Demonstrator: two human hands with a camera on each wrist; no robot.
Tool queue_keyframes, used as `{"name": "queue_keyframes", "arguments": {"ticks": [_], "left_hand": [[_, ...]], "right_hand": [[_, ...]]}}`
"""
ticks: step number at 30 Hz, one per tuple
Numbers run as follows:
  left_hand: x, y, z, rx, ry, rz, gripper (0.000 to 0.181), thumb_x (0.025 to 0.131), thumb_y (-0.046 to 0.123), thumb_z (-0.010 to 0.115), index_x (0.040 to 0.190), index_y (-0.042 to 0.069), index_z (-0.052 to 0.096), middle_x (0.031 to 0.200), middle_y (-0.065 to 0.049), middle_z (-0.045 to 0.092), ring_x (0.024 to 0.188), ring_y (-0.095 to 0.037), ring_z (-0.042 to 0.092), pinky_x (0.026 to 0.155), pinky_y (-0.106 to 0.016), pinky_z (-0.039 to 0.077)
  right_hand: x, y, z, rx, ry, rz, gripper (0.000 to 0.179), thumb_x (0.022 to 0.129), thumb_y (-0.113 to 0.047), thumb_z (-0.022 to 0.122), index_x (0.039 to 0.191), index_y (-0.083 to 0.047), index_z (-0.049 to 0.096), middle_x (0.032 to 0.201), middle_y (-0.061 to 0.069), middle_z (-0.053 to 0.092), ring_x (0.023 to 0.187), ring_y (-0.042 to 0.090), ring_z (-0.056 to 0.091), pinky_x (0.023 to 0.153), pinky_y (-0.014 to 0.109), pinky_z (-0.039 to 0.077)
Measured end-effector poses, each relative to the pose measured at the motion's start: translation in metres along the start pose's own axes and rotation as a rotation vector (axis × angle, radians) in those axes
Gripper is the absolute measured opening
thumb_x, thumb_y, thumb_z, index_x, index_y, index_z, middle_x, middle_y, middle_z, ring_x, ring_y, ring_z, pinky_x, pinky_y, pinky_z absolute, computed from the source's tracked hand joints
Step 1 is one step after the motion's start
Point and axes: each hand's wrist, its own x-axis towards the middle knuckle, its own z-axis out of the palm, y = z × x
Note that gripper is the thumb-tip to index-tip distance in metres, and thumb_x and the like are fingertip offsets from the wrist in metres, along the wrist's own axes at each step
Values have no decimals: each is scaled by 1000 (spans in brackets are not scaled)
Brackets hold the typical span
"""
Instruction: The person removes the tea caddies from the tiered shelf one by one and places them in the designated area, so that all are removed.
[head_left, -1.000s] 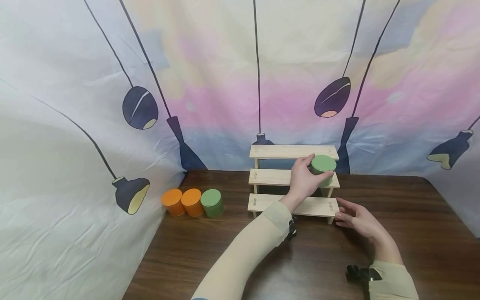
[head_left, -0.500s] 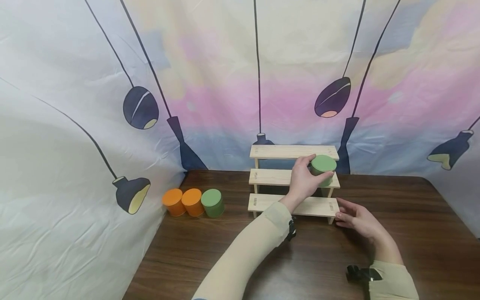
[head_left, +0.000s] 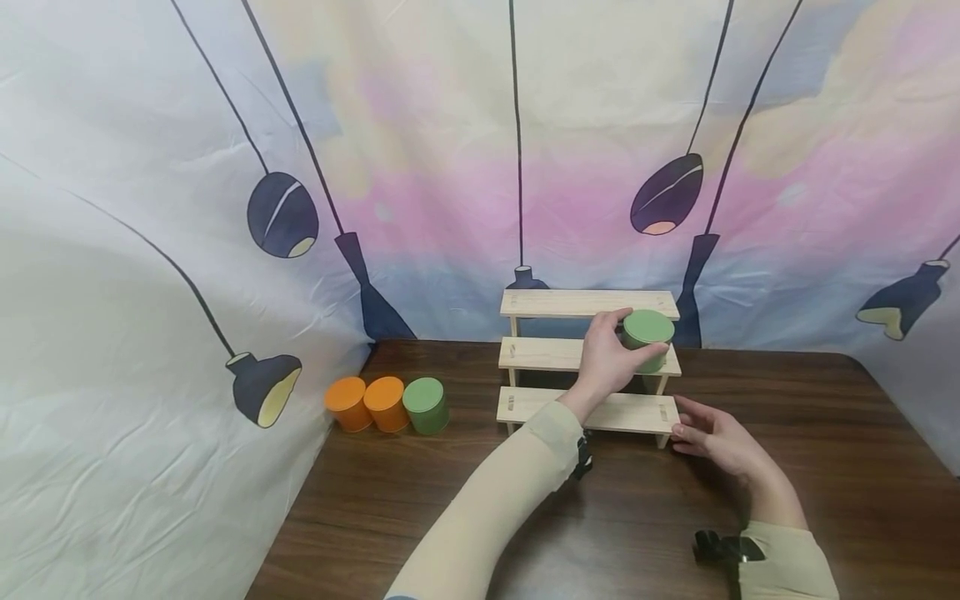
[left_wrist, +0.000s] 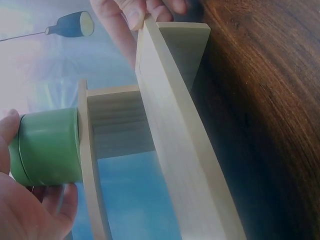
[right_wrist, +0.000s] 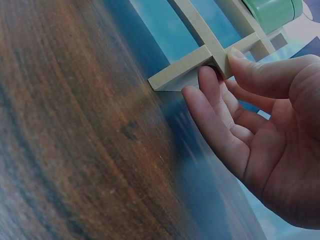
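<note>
My left hand grips a green round tin between thumb and fingers, at the right end of the middle step of a three-tier wooden display shelf. In the left wrist view the tin's base meets the step board. My right hand is at the right end of the lowest step. Its thumb and a finger pinch that board's corner in the right wrist view, while the other fingers reach below it.
Left of the shelf, two orange tins and another green tin stand in a row on the dark wooden table. Behind the table hangs a cloth backdrop with printed lamps.
</note>
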Motion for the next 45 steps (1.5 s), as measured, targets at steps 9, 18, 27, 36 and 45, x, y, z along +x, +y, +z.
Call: {"name": "queue_keyframes", "arguments": {"ticks": [9, 18, 27, 36, 45], "left_hand": [[0, 3, 0, 7, -2, 4, 79, 86, 44, 92, 151, 15, 59, 136, 0, 61, 117, -11, 60, 96, -21, 53], [2, 0, -1, -8, -10, -16, 79, 85, 44, 93, 151, 17, 59, 137, 1, 61, 120, -11, 59, 97, -22, 52], [1, 0, -3, -26, -19, -17, 78, 84, 42, 94, 150, 16, 60, 136, 1, 62, 117, -10, 59, 95, -21, 53], [1, -2, -8, 12, -40, 17, 80, 83, 42, 95, 149, 14, 61, 127, 1, 62, 110, -8, 58, 92, -19, 52], [-3, -4, -15, 25, -77, 38, 76, 83, 43, 94, 148, 14, 65, 131, 2, 63, 114, -8, 57, 96, -22, 50]], "right_hand": [[0, 1, -2, -8, 8, 2, 68, 109, 0, 58, 163, 15, 18, 141, 41, 51, 108, 22, 71, 92, 40, 62], [0, 1, 0, 2, 2, 0, 69, 109, 2, 57, 163, 15, 17, 141, 42, 51, 109, 25, 71, 93, 41, 62], [-1, 1, 1, 12, 0, -18, 68, 109, 1, 58, 163, 16, 18, 141, 43, 50, 111, 26, 70, 92, 41, 62], [-1, 1, 1, 20, 7, -22, 68, 108, 3, 58, 162, 17, 20, 139, 41, 50, 109, 24, 70, 92, 40, 62], [-2, 0, 2, 16, 5, -26, 67, 108, 3, 57, 162, 18, 19, 141, 44, 48, 109, 24, 70, 92, 40, 62]]}}
